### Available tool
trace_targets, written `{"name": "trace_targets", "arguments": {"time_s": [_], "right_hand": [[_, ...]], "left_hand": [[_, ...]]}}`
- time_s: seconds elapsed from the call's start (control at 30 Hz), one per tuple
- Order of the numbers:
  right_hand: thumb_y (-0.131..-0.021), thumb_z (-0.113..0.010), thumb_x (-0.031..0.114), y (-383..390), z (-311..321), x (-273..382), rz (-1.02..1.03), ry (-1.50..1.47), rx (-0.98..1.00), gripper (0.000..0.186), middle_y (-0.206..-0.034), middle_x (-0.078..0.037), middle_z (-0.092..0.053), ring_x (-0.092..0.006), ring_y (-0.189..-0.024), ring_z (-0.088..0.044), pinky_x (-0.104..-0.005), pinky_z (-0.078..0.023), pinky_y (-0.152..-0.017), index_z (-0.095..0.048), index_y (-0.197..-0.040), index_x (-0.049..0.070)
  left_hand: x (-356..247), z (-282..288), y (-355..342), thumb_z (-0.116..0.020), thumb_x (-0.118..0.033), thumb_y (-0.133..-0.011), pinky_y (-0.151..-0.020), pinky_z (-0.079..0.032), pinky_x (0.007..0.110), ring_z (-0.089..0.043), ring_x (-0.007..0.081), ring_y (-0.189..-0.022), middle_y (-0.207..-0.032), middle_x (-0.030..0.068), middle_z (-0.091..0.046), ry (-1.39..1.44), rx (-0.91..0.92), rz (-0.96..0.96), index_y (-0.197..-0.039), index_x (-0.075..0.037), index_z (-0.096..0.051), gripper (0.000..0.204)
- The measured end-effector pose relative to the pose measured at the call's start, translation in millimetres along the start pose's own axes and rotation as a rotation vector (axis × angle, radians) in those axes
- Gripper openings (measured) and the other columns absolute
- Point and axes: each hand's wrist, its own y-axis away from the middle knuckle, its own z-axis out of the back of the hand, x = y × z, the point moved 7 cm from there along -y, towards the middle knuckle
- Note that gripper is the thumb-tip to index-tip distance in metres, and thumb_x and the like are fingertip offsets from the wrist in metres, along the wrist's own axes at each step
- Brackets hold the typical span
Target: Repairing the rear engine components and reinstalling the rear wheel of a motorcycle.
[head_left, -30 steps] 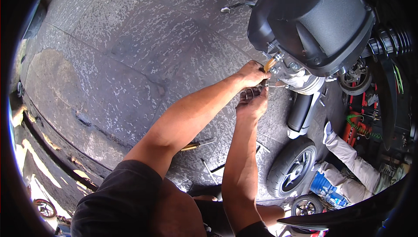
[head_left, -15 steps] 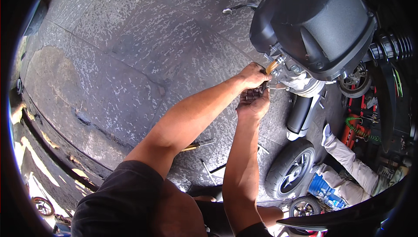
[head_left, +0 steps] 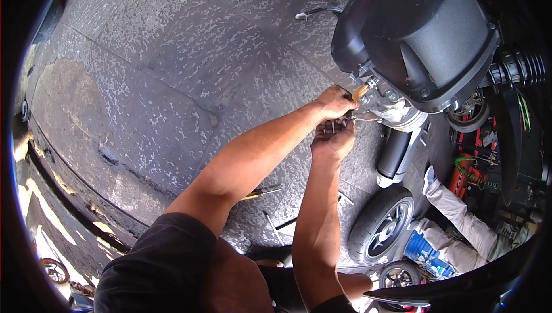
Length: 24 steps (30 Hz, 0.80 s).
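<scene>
A motorcycle engine unit point(head_left: 397, 109) with a large black plastic housing point(head_left: 443, 31) stands at the upper right. From its side comes a short amber hose point(head_left: 360, 91). My left hand point(head_left: 336, 104) is closed in a pinch right at the lower end of this hose; what lies between the fingertips is hidden. Just below it my right hand point(head_left: 333, 139) is turned palm up with curled fingers, meeting the left fingertips. A thin metal cable or rod point(head_left: 367, 118) runs from the engine toward the right fingers. Whatever small thing they grip is too dark to name.
A black cylinder point(head_left: 394, 155) hangs under the engine. A loose wheel point(head_left: 382, 224) lies near my right forearm. Tools, including a yellow-handled screwdriver point(head_left: 256, 194), lie on the tiled floor point(head_left: 172, 83). At the right, a person's legs point(head_left: 460, 215) stretch beside a blue container point(head_left: 425, 254).
Both hands stay at the hose end, with only slight finger movement. The view has shifted a little.
</scene>
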Motion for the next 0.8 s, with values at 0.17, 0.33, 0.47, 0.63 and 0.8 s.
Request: {"name": "trace_targets", "arguments": {"time_s": [0.17, 0.33, 0.47, 0.63, 0.8], "right_hand": [[-0.103, -0.028, 0.043, -4.7, 13.5, 7.0, -0.049, 0.008, 0.056, 0.044, -0.07, 0.001, -0.055, -0.0121, -0.06, -0.051, -0.0283, -0.044, -0.057, -0.053, -0.08, 0.014], [-0.101, -0.029, 0.049, -21.5, 17.6, 8.2, -0.04, -0.07, 0.106, 0.048, -0.088, -0.001, -0.058, -0.0141, -0.076, -0.056, -0.0301, -0.046, -0.068, -0.055, -0.095, 0.01], [-0.102, -0.027, 0.048, 3.5, 3.0, 8.4, 0.05, 0.007, -0.044, 0.047, -0.082, 0.0, -0.055, -0.0125, -0.069, -0.051, -0.0296, -0.044, -0.066, -0.055, -0.094, 0.012], [-0.101, -0.029, 0.05, -26.9, 5.1, 3.5, -0.142, -0.256, 0.82, 0.047, -0.091, -0.001, -0.058, -0.0135, -0.077, -0.055, -0.0298, -0.044, -0.069, -0.056, -0.104, 0.011], [-0.103, -0.026, 0.045, -21.5, 21.2, 9.9, 0.022, -0.019, 0.032, 0.046, -0.089, -0.001, -0.059, -0.0129, -0.076, -0.056, -0.0293, -0.046, -0.067, -0.057, -0.102, 0.011]], "left_hand": [[-11.4, -10.0, 7.8, -0.069, -0.044, -0.084, -0.085, -0.05, 0.037, -0.064, 0.0293, -0.095, -0.104, 0.0211, -0.066, 0.201, 0.209, 0.142, -0.111, -0.002, -0.064, 0.05], [-16.1, -16.1, 2.6, -0.068, -0.04, -0.084, -0.083, -0.051, 0.036, -0.065, 0.0292, -0.091, -0.102, 0.0189, -0.067, 0.102, 0.176, 0.008, -0.105, -0.004, -0.068, 0.042], [-9.0, 0.2, 3.1, -0.071, -0.028, -0.083, -0.074, -0.051, 0.033, -0.067, 0.0223, -0.08, -0.088, 0.0141, -0.071, 0.032, 0.023, 0.005, -0.096, -0.002, -0.072, 0.029], [-9.8, -10.7, 1.9, -0.071, -0.028, -0.084, -0.073, -0.052, 0.031, -0.066, 0.0198, -0.078, -0.091, 0.0131, -0.071, 0.23, 0.121, 0.134, -0.097, -0.002, -0.072, 0.029], [-13.8, -10.3, 0.5, -0.069, -0.028, -0.085, -0.072, -0.052, 0.032, -0.066, 0.0199, -0.076, -0.087, 0.0135, -0.071, 0.093, 0.061, 0.015, -0.097, -0.002, -0.071, 0.029]]}}
